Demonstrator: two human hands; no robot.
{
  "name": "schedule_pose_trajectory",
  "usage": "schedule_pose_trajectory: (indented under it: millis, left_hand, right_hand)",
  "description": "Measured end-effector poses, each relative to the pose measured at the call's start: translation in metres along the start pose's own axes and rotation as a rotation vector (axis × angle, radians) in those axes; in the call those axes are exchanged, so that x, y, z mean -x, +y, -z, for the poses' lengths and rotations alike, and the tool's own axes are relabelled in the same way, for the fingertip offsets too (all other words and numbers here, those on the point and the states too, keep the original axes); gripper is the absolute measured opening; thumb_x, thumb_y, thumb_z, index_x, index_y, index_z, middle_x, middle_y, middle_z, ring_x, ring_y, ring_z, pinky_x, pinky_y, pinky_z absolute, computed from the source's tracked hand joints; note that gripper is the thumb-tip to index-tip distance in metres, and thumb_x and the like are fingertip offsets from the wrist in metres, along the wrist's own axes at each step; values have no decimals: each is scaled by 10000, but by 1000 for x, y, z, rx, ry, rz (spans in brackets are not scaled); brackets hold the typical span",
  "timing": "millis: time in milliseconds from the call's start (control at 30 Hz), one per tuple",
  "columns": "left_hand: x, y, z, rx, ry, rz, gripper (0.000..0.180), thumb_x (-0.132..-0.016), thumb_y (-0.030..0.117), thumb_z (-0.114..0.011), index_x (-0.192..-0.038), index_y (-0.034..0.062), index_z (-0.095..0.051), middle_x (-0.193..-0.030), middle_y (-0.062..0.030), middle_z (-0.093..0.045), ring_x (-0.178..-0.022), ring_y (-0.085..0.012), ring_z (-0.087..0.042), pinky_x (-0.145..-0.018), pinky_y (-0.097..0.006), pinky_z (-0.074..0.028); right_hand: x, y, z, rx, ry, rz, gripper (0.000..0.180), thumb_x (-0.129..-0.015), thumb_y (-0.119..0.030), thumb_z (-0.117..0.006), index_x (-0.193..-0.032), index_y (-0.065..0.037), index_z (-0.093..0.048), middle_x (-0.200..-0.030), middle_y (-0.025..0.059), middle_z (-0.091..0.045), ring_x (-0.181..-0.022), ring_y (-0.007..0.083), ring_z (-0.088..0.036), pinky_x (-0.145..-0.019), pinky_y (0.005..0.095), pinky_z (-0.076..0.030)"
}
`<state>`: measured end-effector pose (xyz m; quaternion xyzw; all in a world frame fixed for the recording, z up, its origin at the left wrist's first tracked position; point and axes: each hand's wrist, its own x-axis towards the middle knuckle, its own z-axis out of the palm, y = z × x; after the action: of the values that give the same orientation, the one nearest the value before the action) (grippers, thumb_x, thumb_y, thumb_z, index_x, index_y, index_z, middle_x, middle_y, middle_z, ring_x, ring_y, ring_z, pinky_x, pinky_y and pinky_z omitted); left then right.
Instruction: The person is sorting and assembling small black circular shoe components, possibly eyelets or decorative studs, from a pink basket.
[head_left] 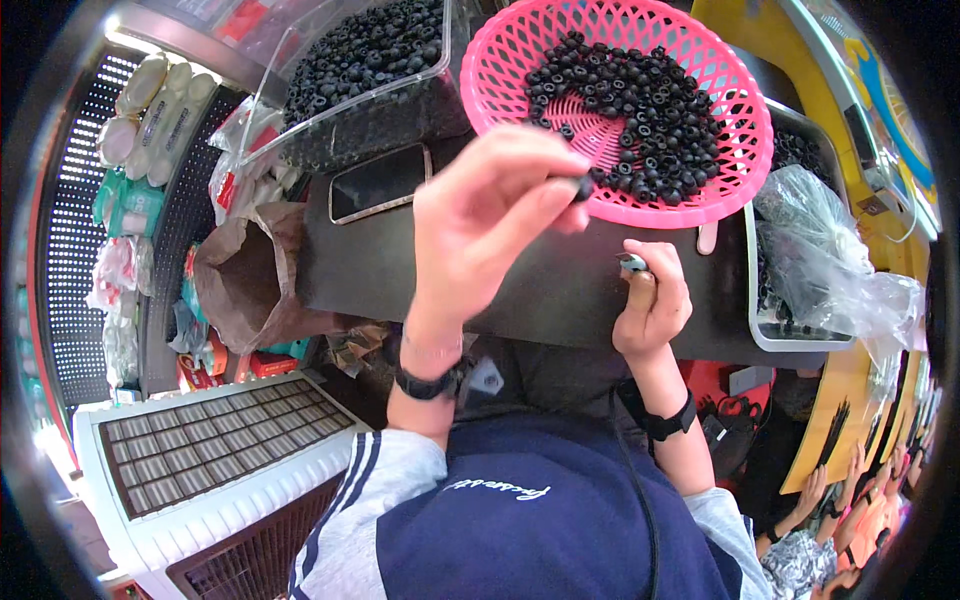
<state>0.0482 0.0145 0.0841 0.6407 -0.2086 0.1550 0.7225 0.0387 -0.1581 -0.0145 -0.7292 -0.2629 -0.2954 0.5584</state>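
Observation:
My left hand (478, 225) is raised over the near left rim of a pink plastic basket (735, 190). Thumb and fingers pinch a small black ring-like part (583, 187). Many parts of that kind (655, 150) are heaped in the basket, with a gap in the heap showing its slotted bottom. To the right and nearer to me, above the dark table (545, 275), my right hand (655, 305) is closed round a small silver clipper (632, 262). Only the clipper's metal tip shows; the rest is hidden in the fingers.
A clear bin (375, 125) of black parts stands at the back left, beside a phone (380, 183). On the right is a white-rimmed tray (755, 290) with a clear plastic bag (830, 240) over it. A brown paper bag (250, 270) sits at the table's left end.

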Motion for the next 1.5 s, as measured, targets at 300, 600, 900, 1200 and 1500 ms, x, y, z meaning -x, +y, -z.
schedule_pose_trajectory:
  millis: [300, 600, 900, 1200, 1500]
  left_hand:
    - [66, -37, 8, 360, 145, 262, 193, -894, 54, -605, -1050, -57, -623, -1035, -140, -605, -837, -178, -640, -720, -270, -551]
    - [68, -40, 10, 333, 115, 250, 337, -732, -114, -702, -1057, -70, -627, -1053, -136, -595, -978, -199, -611, -794, -281, -556]
    - [69, -39, 10, 306, 132, 234, 348, -700, -156, -694, -1032, -71, -635, -1048, -153, -596, -959, -210, -624, -776, -280, -579]
    - [70, -35, 6, 75, 195, 188, 273, -711, -19, -753, -966, -48, -660, -947, -163, -618, -834, -186, -622, -677, -246, -533]
    - [72, -35, -1, 21, 240, 127, 255, -731, -28, -738, -971, -55, -657, -937, -158, -622, -813, -174, -616, -674, -247, -527]
  right_hand:
    - [-6, -1, -11, 86, -26, 230, 245, -826, -59, -672, -1042, 16, -585, -894, 152, -665, -683, 275, -649, -571, 329, -523]
    - [-7, -4, -11, 51, -93, 288, 320, -729, -69, -728, -1030, -86, -620, -824, 89, -626, -577, 194, -565, -487, 284, -440]
    - [-4, -3, -12, 35, -108, 300, 305, -729, -90, -730, -1015, -79, -625, -815, 87, -621, -563, 193, -553, -476, 286, -433]
    - [-3, -3, -11, 42, -114, 310, 323, -717, -85, -743, -1019, -81, -628, -811, 89, -622, -566, 197, -560, -474, 285, -432]
    - [-4, -5, -10, 68, -95, 319, 312, -705, -76, -752, -997, -83, -643, -799, 85, -620, -556, 191, -555, -467, 275, -420]
